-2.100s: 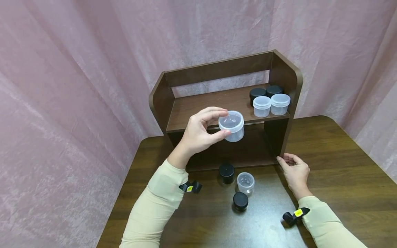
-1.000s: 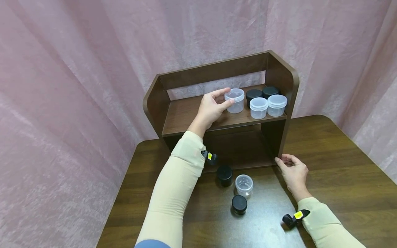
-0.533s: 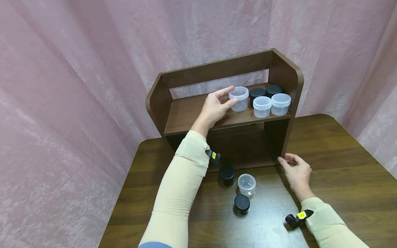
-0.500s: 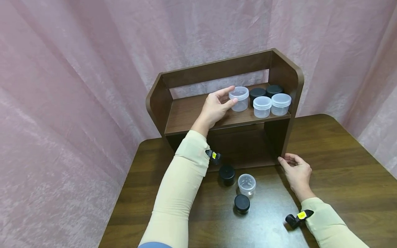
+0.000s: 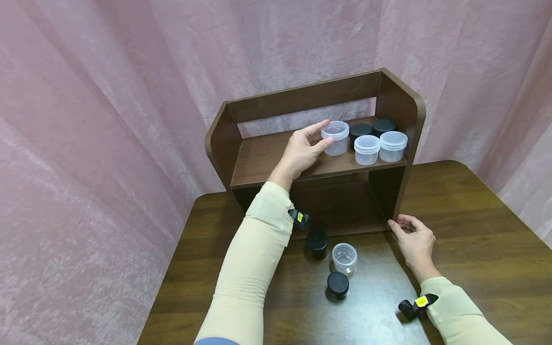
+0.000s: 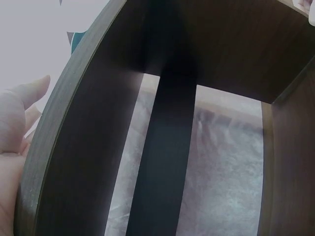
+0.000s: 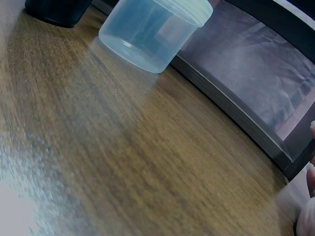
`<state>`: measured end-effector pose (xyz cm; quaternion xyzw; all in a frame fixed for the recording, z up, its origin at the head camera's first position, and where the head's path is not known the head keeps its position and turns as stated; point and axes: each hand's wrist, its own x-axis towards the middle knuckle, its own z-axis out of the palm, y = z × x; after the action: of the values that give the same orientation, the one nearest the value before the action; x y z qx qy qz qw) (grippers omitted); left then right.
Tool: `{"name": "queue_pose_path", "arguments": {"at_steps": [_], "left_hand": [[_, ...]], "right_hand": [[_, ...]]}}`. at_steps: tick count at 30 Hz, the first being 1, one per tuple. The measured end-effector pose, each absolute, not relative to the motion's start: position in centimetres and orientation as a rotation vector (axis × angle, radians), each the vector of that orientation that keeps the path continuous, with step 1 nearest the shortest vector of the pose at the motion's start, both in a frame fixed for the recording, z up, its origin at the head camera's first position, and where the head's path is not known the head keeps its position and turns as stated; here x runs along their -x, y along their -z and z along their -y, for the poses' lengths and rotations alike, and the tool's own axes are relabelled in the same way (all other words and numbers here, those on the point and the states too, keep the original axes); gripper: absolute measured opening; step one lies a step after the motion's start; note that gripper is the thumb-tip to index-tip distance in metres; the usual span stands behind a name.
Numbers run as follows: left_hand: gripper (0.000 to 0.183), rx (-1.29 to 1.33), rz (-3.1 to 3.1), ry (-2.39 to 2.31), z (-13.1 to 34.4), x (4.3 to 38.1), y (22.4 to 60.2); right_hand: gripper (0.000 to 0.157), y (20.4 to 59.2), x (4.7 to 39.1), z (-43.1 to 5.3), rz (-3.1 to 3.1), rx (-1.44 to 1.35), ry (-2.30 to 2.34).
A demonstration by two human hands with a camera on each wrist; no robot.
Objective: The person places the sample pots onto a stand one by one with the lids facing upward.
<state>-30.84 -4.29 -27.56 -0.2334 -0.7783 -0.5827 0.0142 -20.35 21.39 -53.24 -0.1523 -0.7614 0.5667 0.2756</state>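
My left hand [image 5: 300, 152] holds a clear plastic jar [image 5: 338, 144] with a translucent screw lid between thumb and fingers. The jar is upright at the upper board of a dark brown shelf unit [image 5: 267, 158], left of two black-lidded jars [image 5: 360, 130] and two smaller clear jars [image 5: 367, 152]. Low down, my right hand [image 5: 416, 243] grips the front corner of the unit's right side panel, thumb on the edge and fingers outside. In the left wrist view, part of the hand [image 6: 12, 123] shows beyond the upper board, its jar hidden; the right wrist view catches only fingertips [image 7: 310, 179].
On the wooden table [image 5: 379, 306] before the unit stand a black jar [image 5: 317, 244], a clear jar [image 5: 344, 258] and a second black jar [image 5: 338, 285], close together. A pink curtain [image 5: 129, 120] hangs behind the unit.
Since the earliest frame, my left hand has carried the clear jar up and back to the upper board. Over the last half second it has barely moved. The right hand stays at the panel.
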Motion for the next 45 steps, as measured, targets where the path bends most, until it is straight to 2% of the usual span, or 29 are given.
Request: {"name": "queue_pose_path", "arguments": {"at_steps": [29,45], "left_hand": [[0.052,0.729,2.459,1.731,4.08,30.84,27.44],[0.05,0.717,2.385,1.862,4.25,31.06,27.78]], "right_hand": [[0.026,53.15,20.39,-21.67,2.04,0.392,-1.509],[0.026,53.3,20.49,-21.61,2.057,0.4,-1.511]]}}
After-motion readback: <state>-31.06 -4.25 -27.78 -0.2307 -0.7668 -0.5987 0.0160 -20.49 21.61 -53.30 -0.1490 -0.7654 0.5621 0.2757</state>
